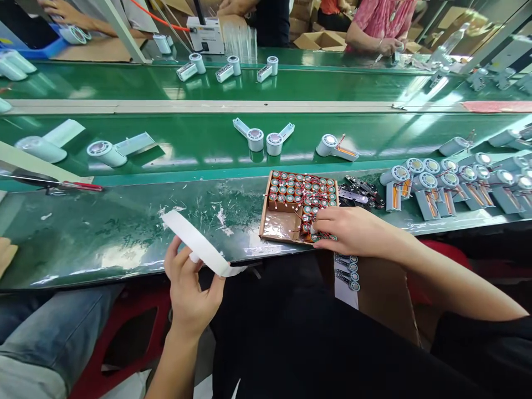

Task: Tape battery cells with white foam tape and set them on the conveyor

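Note:
My left hand [192, 288] is closed around a roll of white tape [195, 241], held on edge above the table's front edge. A loose tape end sticks out at the roll's lower right. Something small and white shows at one of its fingers. My right hand [349, 230] reaches into a shallow cardboard box [262, 224]. Its fingers are bent together over the battery cells [306, 218] at the box's right front, and what lies between the fingertips is hidden. These cells stand upright in rows, with thin red and black wires on top.
Dark small parts [361, 191] lie right of the box, then grouped white fan-like housings [426, 182] with wires. More housings [274, 143] stand on the green conveyor [199, 144]. Red-handled scissors [81, 185] lie at left. Other people work across the line.

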`<state>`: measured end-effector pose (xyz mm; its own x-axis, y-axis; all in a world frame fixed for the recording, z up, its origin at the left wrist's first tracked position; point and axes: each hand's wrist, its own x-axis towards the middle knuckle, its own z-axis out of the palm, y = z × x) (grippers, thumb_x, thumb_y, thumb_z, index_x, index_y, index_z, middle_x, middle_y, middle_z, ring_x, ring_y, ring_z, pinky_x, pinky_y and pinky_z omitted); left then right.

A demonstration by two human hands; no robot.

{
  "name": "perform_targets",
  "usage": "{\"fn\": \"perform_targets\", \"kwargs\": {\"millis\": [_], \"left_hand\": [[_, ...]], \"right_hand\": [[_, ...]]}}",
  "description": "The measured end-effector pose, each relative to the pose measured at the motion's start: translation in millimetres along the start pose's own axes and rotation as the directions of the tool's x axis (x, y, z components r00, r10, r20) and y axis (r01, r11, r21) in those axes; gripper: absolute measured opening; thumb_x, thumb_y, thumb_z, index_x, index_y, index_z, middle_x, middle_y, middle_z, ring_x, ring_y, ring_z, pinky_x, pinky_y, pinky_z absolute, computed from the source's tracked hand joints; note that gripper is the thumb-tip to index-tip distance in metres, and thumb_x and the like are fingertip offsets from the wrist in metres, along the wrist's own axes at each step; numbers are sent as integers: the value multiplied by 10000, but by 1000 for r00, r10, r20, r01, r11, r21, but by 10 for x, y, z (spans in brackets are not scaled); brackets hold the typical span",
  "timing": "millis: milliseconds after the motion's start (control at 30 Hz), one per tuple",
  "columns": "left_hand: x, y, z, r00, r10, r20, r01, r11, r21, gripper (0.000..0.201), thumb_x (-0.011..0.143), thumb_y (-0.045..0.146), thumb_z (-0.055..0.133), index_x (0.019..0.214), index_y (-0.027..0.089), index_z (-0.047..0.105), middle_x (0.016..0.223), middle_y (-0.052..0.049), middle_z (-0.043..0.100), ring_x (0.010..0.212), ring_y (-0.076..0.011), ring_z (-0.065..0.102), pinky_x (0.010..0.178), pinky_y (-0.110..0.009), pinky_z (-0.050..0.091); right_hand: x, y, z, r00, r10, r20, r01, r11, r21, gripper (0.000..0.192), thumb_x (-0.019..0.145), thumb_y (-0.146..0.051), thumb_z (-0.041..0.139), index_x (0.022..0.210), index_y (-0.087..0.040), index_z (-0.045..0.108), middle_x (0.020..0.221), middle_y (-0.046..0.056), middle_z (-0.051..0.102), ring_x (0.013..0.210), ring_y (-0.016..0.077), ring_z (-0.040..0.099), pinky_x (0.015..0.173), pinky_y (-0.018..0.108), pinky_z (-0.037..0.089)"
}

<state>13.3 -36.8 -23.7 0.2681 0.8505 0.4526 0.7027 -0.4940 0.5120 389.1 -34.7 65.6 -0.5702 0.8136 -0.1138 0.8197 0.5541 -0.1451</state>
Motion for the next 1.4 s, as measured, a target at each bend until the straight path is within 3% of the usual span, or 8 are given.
{"fn": "perform_targets", "kwargs": {"millis": [167, 333, 533, 700, 933, 1100, 1267, 1400], "left_hand": [[164, 189, 35, 998, 12, -56, -11, 1000, 19, 343, 894, 262, 709, 1209, 249, 573, 1252, -141, 590, 1456, -442, 433, 1156, -711, 405], [144, 261, 137, 992, 123, -29, -123, 992, 9, 382, 893, 218, 700, 1236, 270, 541, 1245, -117, 618, 1482, -429, 405, 1165, -716, 389], [150, 463, 306, 959, 282, -21, -282, 959, 15, 488, 868, 77, 674, 1298, 233, 504, 1253, -130, 656, 1551, -395, 311, 1182, -703, 391], [237, 561, 321, 916, 400, 37, -401, 908, 121, 476, 829, -22, 630, 1228, 235, 596, 1236, -93, 728, 1538, -382, 348, 1197, -723, 378], [204, 539, 312, 872, 463, 163, -490, 830, 266, 560, 791, -61, 650, 1252, 253, 708, 1332, -22, 725, 1624, -385, 50, 1116, -541, 574], [251, 595, 218, 831, 504, 236, -554, 790, 264, 527, 833, 26, 703, 1285, 297, 714, 1413, -10, 679, 1598, -388, 215, 1186, -622, 501], [512, 695, -70, 802, 465, 375, -564, 796, 220, 502, 932, 47, 585, 1337, 332, 668, 1454, 21, 641, 1440, -316, 520, 1182, -581, 505], [659, 906, -85, 808, 426, 407, -542, 807, 232, 472, 952, 106, 609, 1349, 356, 661, 1421, 0, 669, 1314, -302, 596, 1065, -500, 551]], "right_hand": [[104, -173, 192, 980, 192, -58, -193, 981, -13, 325, 1064, -426, 521, 883, -193, 657, 911, 72, 670, 805, 214, 645, 588, 310, 384], [30, -55, 234, 950, 97, -297, 14, 937, 350, 195, 1063, -256, 488, 889, -216, 566, 886, 52, 593, 827, 204, 579, 735, 345, 479], [66, -136, 326, 462, 367, -807, 295, 795, 530, 34, 1062, -335, 502, 1057, -314, 530, 933, 29, 598, 852, 228, 626, 779, 434, 552], [208, -455, 313, 336, 487, -806, 311, 751, 583, 30, 1069, -316, 510, 1089, -326, 529, 881, 15, 687, 748, 221, 673, 667, 388, 553], [292, -549, 174, 386, 492, -780, 14, 843, 538, 68, 1050, -244, 542, 1004, -278, 577, 887, 33, 694, 810, 212, 672, 729, 362, 544], [290, -553, 204, 584, 489, -648, -78, 829, 554, 177, 1065, -306, 496, 922, -252, 586, 870, 59, 695, 833, 214, 683, 763, 358, 570], [83, -357, 339, 821, 491, -292, 146, 314, 938, 435, 924, -406, 769, 1287, -289, 561, 1172, 46, 755, 1032, 232, 753, 907, 398, 648], [162, -409, 501, 641, 708, -296, 356, 68, 932, 678, 808, -399, 882, 1338, -324, 466, 1114, 35, 770, 1008, 249, 769, 927, 452, 654]]}}
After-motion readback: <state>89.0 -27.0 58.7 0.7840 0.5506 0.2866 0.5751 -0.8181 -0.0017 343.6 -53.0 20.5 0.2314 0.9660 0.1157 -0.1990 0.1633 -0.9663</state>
